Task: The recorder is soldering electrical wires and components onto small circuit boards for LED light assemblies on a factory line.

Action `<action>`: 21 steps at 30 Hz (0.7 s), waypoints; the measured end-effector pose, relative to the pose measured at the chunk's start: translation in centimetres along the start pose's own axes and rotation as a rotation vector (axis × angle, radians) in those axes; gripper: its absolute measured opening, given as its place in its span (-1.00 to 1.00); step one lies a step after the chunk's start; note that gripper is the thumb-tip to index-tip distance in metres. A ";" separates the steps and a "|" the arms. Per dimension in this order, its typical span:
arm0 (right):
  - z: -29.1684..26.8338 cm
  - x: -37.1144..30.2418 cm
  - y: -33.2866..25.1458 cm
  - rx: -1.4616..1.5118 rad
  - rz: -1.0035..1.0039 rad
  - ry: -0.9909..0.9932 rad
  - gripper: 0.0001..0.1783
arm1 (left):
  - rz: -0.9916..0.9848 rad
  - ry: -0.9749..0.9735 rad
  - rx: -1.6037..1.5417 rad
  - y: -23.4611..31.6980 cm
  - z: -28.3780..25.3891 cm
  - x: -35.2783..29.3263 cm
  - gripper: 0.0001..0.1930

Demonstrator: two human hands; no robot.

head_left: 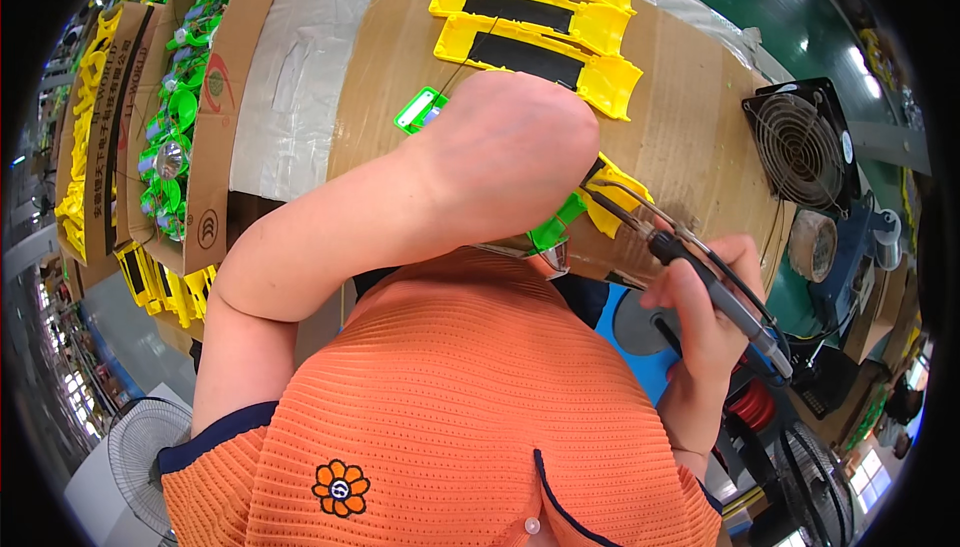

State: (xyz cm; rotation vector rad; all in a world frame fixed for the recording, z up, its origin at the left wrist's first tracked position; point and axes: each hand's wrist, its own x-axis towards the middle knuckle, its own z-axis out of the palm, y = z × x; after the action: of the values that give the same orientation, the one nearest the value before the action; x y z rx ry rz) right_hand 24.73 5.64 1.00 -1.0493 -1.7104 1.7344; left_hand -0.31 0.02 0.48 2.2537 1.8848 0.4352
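My left hand [520, 147] is curled over the work at the near edge of the cardboard, its fingers folded under out of sight. A green plastic lamp part [555, 227] with a clear reflector juts out beneath it, tilted and seemingly gripped. In my right hand [705, 317] is a soldering iron [715, 292] with a thin tube alongside, pointing up and left toward the left hand. Its tip lies close to that hand; any contact is hidden. Beside it, a yellow plastic shell [618, 197] shows partly. Another green piece [420, 110] lies past my left wrist.
Several yellow shells with black panels [530, 7] lie in a row at the back of the cardboard sheet [385, 67]. Leftward stand a carton [215, 107] of green lamp parts and one of yellow pieces [85, 147]. A black fan [800, 142] and a tape roll [812, 247] are right.
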 end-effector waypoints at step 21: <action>3.6 3.8 3.4 0.729 -0.102 0.107 -0.90 | -0.183 0.068 0.085 -0.9 0.2 -0.4 -0.87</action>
State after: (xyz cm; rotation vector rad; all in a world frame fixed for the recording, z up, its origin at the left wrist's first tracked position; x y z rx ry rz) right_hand 20.26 6.11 -3.32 -0.6829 -0.9082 1.9540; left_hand -1.14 -0.20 -0.03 2.1156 2.1590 0.4163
